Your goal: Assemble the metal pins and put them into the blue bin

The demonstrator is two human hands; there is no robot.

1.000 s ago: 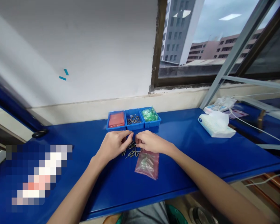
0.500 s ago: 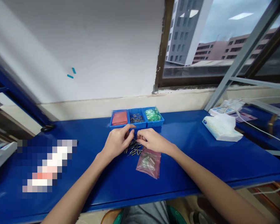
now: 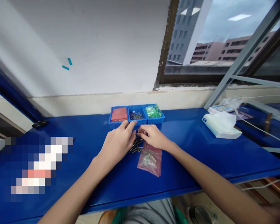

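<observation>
My left hand (image 3: 121,137) is over the left side of a pile of thin metal pins (image 3: 137,146) on the blue table, its thumb and fingers bent toward each other. Across from it, my right hand (image 3: 152,135) is closed in a pinch, close to the left fingertips. Anything between the fingers of either hand is too small or hidden to make out. Just below the right hand lies a pink clear bag (image 3: 150,160) with small greenish-white packets inside. Part of the pile is covered by my hands.
Beyond my hands stand three joined blue bins: one with pink bags (image 3: 119,114), one with metal pins (image 3: 136,115), one with green packets (image 3: 153,111). A tissue pack (image 3: 221,126) lies on the right. A pixelated item (image 3: 42,165) is at left, near a metal rack post.
My left hand has shifted slightly, its index finger now reaching further right over the pile. The right hand stays in its pinch near the left fingertips. The whole view has tilted a little.
</observation>
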